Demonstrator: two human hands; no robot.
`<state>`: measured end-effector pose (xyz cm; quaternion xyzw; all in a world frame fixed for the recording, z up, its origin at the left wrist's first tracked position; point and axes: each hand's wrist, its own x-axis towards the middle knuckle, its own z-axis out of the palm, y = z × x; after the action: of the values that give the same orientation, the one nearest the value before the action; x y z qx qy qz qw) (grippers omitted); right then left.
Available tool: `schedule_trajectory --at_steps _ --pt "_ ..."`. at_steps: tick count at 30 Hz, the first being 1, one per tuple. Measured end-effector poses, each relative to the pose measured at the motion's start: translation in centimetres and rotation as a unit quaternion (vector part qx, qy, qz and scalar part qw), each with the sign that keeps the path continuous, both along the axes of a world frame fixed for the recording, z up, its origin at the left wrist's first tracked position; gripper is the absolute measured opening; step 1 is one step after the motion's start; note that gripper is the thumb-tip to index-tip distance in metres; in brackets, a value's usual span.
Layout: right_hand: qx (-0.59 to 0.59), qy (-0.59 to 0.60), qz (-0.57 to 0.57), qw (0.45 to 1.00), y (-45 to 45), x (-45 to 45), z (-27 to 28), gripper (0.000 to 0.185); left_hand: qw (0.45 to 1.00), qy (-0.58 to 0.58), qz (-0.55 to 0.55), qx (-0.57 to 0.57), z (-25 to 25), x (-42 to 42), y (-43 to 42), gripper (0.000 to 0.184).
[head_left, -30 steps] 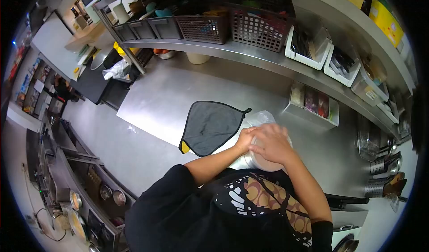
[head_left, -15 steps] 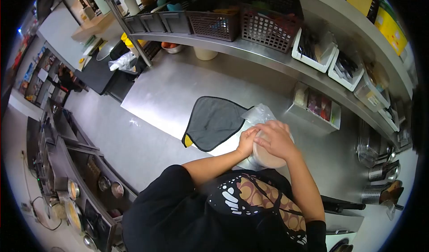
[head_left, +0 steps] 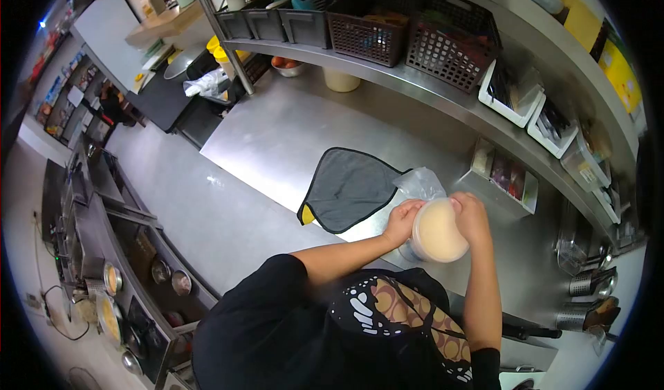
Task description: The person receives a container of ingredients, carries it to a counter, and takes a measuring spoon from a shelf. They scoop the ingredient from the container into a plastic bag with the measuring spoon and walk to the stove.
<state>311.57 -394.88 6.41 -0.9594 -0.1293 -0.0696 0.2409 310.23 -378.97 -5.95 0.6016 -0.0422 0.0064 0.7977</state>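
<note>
A round plastic tub with a pale beige top stands at the counter's near edge; whether that top is a lid or the contents, I cannot tell. My left hand is closed on the tub's left rim. On its far right rim, my right hand grips with fingers bent and thumb at the edge. Just behind the tub lies a crumpled clear plastic bag. Left of it, a grey cloth with black edging and a yellow corner is spread flat.
The steel counter carries a divided box on the right and a cream bucket at the back. Above runs a shelf with brown baskets and white trays. Utensil holders stand at far right.
My right hand has moved from lying across the tub's top to its right rim, uncovering the top. My left hand stays at the left rim. The camera view has shifted slightly.
</note>
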Motion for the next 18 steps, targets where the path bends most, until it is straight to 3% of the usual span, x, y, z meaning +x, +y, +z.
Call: schedule_trajectory --at_steps 4,7,10,13,18 --pt "0.097 -0.042 0.040 0.994 0.2 0.4 0.7 0.016 0.998 -0.024 -0.021 0.052 0.8 0.5 0.4 0.023" --pt "0.070 0.077 -0.175 0.979 -2.6 -2.6 2.6 0.020 0.992 -0.095 -0.013 0.086 1.1 0.6 1.6 0.023" --pt "0.149 0.168 -0.212 0.951 -4.8 -5.5 -1.0 0.019 0.972 -0.162 -0.032 0.165 5.0 -0.5 3.2 0.023" --pt "0.028 0.058 -0.237 0.969 -2.3 -5.8 0.1 0.018 0.965 -0.160 -0.061 0.197 6.1 -1.1 3.5 0.026" --pt "-0.030 0.012 -0.245 0.969 -1.3 -4.5 0.8 0.015 0.917 -0.234 -0.093 0.309 8.1 -1.1 3.9 0.040"
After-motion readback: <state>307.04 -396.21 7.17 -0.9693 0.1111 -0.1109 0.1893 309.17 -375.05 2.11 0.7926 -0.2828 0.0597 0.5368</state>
